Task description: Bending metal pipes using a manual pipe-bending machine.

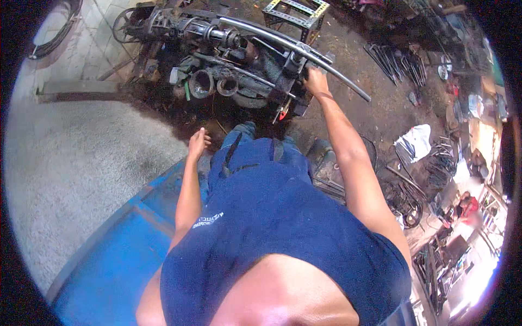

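The long metal pipe lies across the far right part of the machine, over a dark block, its near end jutting out past the right wrist. Its curve may owe something to the lens. I take the block to be there to carry the pipe, though the contact is too dark for me to confirm.

From my remote seat, I see the right hand on the side of that block, arm nearly straight. Its fingers bend inward and the tips are hidden, so I cannot tell how far they are closed or whether they grip; the reach looks meant for steadying or working that part. The left hand hangs apart from the machine, fingers loosely curled, with nothing visible in them; probably it is kept out for balance.

On the machine's near side, two round cups face up, and a red-handled tool sits below the block. Beyond stands a yellowish metal frame. To the right, dark rods lie bunched on the floor, perhaps for easy picking, with a white cloth nearer.
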The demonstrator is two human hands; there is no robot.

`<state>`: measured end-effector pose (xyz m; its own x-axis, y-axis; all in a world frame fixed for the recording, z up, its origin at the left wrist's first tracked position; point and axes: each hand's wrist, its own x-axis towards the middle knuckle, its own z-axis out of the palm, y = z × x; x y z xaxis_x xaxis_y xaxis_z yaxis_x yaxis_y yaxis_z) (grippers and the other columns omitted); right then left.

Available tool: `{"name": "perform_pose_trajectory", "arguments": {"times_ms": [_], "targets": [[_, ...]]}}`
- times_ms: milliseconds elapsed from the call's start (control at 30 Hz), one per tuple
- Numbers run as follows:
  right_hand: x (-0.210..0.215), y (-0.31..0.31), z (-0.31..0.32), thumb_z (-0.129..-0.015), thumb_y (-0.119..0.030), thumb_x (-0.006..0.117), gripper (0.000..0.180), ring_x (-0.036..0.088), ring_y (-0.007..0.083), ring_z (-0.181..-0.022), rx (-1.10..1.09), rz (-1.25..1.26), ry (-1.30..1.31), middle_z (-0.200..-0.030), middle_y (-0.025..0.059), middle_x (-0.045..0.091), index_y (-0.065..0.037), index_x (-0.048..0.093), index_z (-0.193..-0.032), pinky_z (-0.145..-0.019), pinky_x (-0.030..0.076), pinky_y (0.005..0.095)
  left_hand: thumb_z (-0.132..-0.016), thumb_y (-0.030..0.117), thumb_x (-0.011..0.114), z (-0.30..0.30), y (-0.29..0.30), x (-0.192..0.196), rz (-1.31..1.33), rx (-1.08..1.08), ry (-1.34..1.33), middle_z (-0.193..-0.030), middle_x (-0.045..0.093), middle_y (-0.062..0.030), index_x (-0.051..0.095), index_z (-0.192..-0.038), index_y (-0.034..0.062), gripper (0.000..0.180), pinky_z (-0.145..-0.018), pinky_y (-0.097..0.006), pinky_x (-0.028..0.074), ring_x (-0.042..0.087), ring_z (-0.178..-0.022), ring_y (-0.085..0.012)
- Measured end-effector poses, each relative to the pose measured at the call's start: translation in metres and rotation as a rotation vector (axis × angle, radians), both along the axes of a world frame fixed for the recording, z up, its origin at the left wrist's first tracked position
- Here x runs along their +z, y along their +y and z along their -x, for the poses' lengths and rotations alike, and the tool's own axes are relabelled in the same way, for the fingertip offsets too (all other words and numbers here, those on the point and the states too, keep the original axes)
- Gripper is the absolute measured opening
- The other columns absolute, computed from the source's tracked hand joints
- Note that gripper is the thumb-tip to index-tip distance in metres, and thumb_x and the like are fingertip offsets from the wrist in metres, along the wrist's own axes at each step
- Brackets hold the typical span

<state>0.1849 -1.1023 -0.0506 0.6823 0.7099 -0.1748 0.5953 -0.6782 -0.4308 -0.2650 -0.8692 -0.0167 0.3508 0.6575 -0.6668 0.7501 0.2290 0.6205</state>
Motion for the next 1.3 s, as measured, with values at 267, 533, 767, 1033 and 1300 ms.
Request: {"name": "perform_pose_trajectory", "arguments": {"times_ms": [267, 533, 767, 1033, 1300], "targets": [[-0.011, -0.053, -0.002, -0.084, -0.004, 0.054, 0.026, 0.055, 0.0408, -0.108, 0.039, -0.229, 0.048, -0.112, 0.0245, 0.058, 0.002, 0.059, -0.109, -0.093, 0.045, 0.0448, -0.099, 0.046, 0.043, 0.016, -0.022, 0.005, -0.026, 0.043, 0.030, -0.080, 0.065, -0.0067, 0.061, -0.112, -0.0004, 0.052, -0.057, -0.027, 0.047, 0.060, -0.062, -0.0125], [0.002, -0.174, 0.015, -0.090, -0.012, 0.053, 0.019, 0.059, 0.0423, -0.095, -0.049, -0.234, -0.065, -0.103, 0.0231, 0.060, 0.000, 0.059, -0.104, -0.082, 0.048, 0.0484, -0.098, 0.048, 0.043, -0.015, -0.030, -0.009, -0.041, -0.076, 0.005, -0.079, 0.065, -0.0075, 0.061, -0.111, -0.0011, 0.054, -0.059, -0.028, 0.048, 0.062, -0.064, -0.0143], [0.040, -0.233, 0.095, -0.092, -0.016, 0.056, 0.022, 0.061, 0.0402, -0.095, -0.208, -0.245, 0.135, -0.101, 0.0239, 0.063, 0.001, 0.061, -0.104, -0.083, 0.048, 0.0438, -0.098, 0.045, 0.044, -0.084, -0.022, -0.003, -0.116, -0.264, -0.021, -0.078, 0.067, -0.0095, 0.062, -0.106, -0.0042, 0.054, -0.065, -0.032, 0.050, 0.063, -0.066, -0.0164], [0.090, -0.061, 0.157, -0.093, -0.020, 0.050, 0.025, 0.060, 0.0456, -0.090, -0.227, -0.278, 0.297, -0.093, 0.0289, 0.062, 0.001, 0.062, -0.098, -0.080, 0.046, 0.0495, -0.097, 0.028, 0.047, -0.188, 0.000, 0.005, -0.669, -0.301, -0.543, -0.126, 0.052, -0.0233, 0.046, -0.130, -0.0042, 0.047, -0.098, -0.041, 0.040, 0.052, -0.113, -0.0371], [0.065, 0.069, 0.161, -0.090, -0.019, 0.049, 0.030, 0.062, 0.0475, -0.086, -0.556, -0.164, 0.236, -0.083, 0.0308, 0.064, 0.007, 0.063, -0.091, -0.076, 0.049, 0.0517, -0.094, 0.024, 0.049, -0.227, 0.046, -0.008, -0.762, -0.465, -0.608, -0.139, 0.037, -0.0297, 0.030, -0.139, -0.0101, 0.060, -0.111, -0.041, 0.028, 0.035, -0.131, -0.0411]]}}
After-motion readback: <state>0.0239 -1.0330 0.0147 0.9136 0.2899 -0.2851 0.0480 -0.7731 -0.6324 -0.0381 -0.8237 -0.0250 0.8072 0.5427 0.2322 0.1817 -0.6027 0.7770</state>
